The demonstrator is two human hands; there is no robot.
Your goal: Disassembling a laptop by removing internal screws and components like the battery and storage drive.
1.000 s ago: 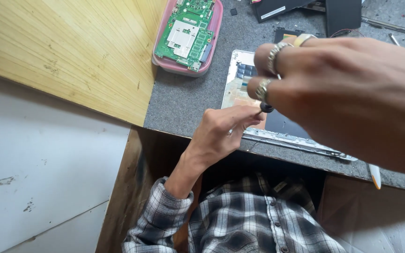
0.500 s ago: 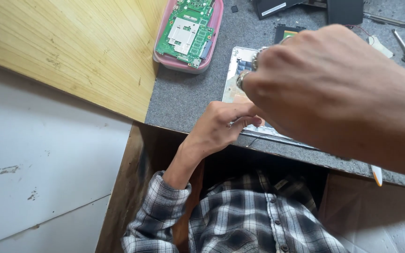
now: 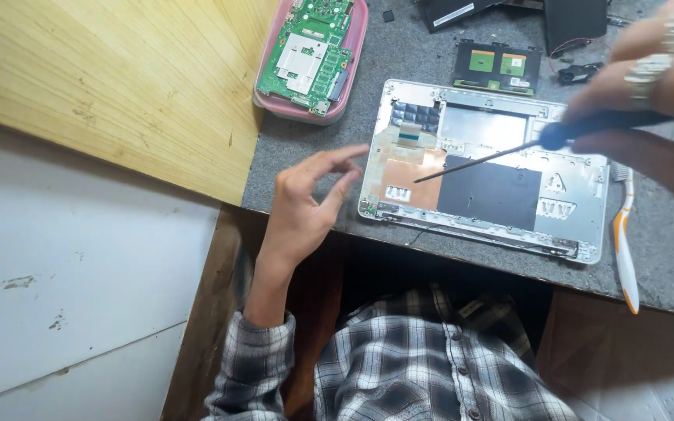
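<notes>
The grey desk (image 3: 462, 54) carries everything, with a pale wooden board (image 3: 118, 86) lying beyond its left edge. My landmark is the opened silver laptop shell (image 3: 487, 168), lying flat near the desk's front edge with its inside facing up; a dark rectangular pad and a copper-coloured patch show within it.

Behind the shell and to its left stands a pink tray (image 3: 350, 74) holding a green circuit board (image 3: 306, 56). Directly behind the shell lies a small black panel with green squares (image 3: 498, 65), and farther back sit dark flat parts, cut off by the top edge. Just to the right of the shell, on the desk, lies a white and orange toothbrush (image 3: 624, 242), its length running toward me.

My right hand (image 3: 657, 117), blurred and wearing rings, hovers over the shell's right end with its fingers closed around the dark handle of a screwdriver (image 3: 501, 152). The thin shaft slants down and left over the shell, its tip near the copper patch; I cannot tell whether it touches.

My left hand (image 3: 306, 210) is raised just left of the shell's front left corner, holding nothing, thumb and forefinger curved toward each other with a gap between them.
</notes>
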